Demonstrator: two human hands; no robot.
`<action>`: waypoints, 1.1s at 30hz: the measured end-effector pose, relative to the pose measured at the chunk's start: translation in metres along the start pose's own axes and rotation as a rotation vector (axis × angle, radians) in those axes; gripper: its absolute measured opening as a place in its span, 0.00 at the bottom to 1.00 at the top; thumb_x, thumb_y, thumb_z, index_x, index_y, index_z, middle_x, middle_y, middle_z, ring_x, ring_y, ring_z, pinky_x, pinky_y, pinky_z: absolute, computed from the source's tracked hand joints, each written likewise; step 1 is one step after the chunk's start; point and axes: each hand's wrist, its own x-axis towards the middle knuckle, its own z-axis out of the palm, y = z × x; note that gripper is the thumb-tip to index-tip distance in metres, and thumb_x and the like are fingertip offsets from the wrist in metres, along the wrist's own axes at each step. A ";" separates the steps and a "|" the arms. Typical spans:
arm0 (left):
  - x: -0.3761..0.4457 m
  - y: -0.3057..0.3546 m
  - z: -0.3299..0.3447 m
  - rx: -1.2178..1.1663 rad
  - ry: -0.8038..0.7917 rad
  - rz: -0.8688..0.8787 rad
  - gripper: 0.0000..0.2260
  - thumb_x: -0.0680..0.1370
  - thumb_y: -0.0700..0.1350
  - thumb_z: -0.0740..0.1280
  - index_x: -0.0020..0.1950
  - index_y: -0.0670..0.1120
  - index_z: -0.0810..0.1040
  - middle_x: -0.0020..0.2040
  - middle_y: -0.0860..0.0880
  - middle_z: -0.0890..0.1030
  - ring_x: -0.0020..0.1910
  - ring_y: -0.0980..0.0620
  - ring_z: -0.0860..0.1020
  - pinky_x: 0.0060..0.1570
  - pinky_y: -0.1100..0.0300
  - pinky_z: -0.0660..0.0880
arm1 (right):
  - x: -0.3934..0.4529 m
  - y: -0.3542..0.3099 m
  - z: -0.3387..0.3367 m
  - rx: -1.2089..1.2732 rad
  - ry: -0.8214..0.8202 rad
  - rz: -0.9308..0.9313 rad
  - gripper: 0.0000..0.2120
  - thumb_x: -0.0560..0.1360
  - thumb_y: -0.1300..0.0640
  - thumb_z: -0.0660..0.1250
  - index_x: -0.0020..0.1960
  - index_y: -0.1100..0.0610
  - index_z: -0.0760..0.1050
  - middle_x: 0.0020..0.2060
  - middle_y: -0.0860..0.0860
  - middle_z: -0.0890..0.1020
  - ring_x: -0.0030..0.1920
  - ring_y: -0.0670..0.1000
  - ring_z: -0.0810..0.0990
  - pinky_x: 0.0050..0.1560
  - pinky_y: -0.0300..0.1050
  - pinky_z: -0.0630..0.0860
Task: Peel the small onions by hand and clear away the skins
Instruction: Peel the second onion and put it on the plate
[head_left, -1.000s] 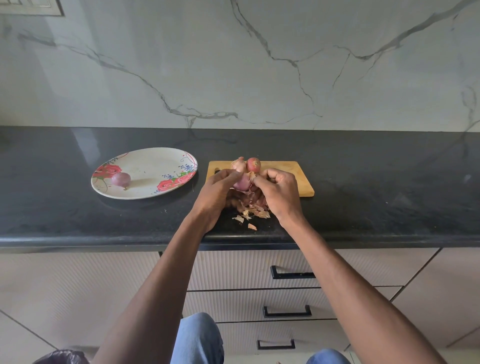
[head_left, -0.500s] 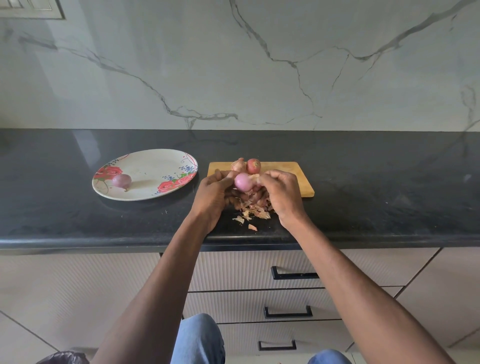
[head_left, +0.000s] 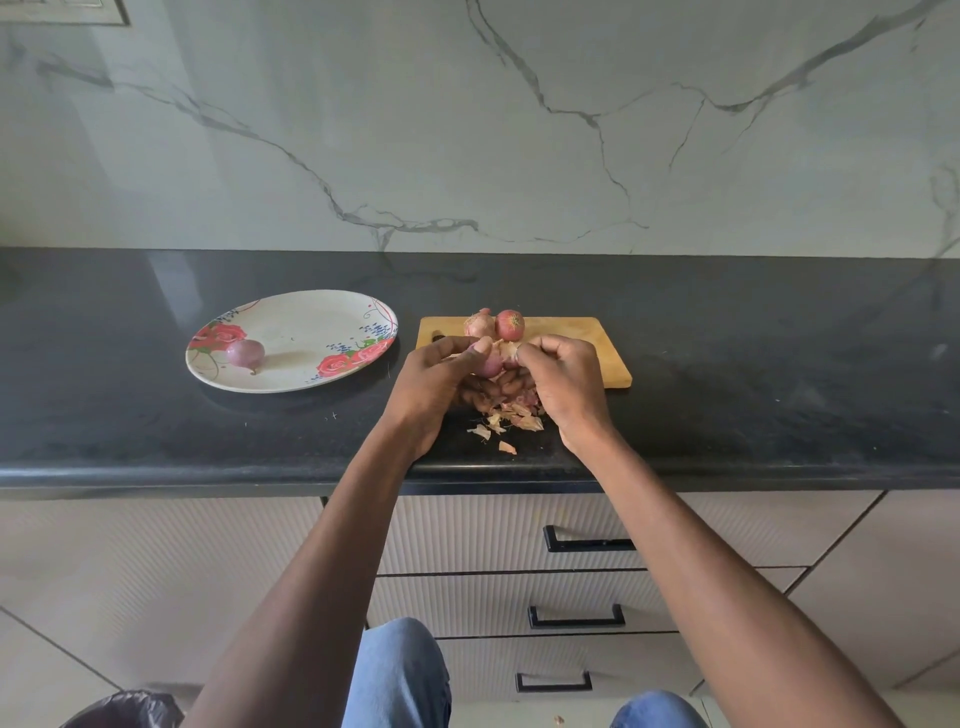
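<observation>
The onion (head_left: 489, 365) has sunk lower, into the left hand (head_left: 436, 384) grip.

This is a home kitchen. There is a dark stone bench (head_left: 727, 364), a marble wall (head_left: 467, 130) and drawers (head_left: 519, 540) below. The dark thing in the bottom corner may be a bin bag (head_left: 124, 709).

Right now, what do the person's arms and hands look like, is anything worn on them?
Both forearms are bare up to the frame's lower edge: no sleeves show. The left hand and the right hand wear no gloves, and no rings, watch or bracelets can be seen. Below, blue denim trousers cover the knees.
</observation>
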 end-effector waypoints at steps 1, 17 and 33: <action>0.000 0.000 0.000 -0.014 -0.001 -0.011 0.08 0.81 0.43 0.68 0.52 0.39 0.81 0.40 0.41 0.83 0.33 0.47 0.80 0.30 0.59 0.78 | -0.001 -0.001 -0.001 0.021 -0.002 0.010 0.14 0.68 0.52 0.68 0.32 0.63 0.79 0.32 0.65 0.80 0.34 0.53 0.76 0.36 0.54 0.76; 0.004 0.003 -0.009 -0.248 0.098 -0.063 0.10 0.86 0.41 0.57 0.55 0.37 0.75 0.48 0.36 0.82 0.38 0.45 0.81 0.36 0.57 0.81 | -0.005 -0.010 -0.007 0.295 0.066 0.146 0.13 0.73 0.67 0.59 0.30 0.62 0.73 0.26 0.59 0.78 0.24 0.57 0.76 0.26 0.44 0.70; -0.001 0.006 -0.007 -0.240 0.105 -0.059 0.08 0.85 0.42 0.61 0.52 0.41 0.78 0.43 0.43 0.83 0.37 0.51 0.80 0.35 0.61 0.79 | -0.007 -0.002 0.005 -0.365 -0.020 -0.279 0.09 0.76 0.56 0.74 0.54 0.58 0.86 0.47 0.49 0.87 0.44 0.42 0.81 0.44 0.24 0.71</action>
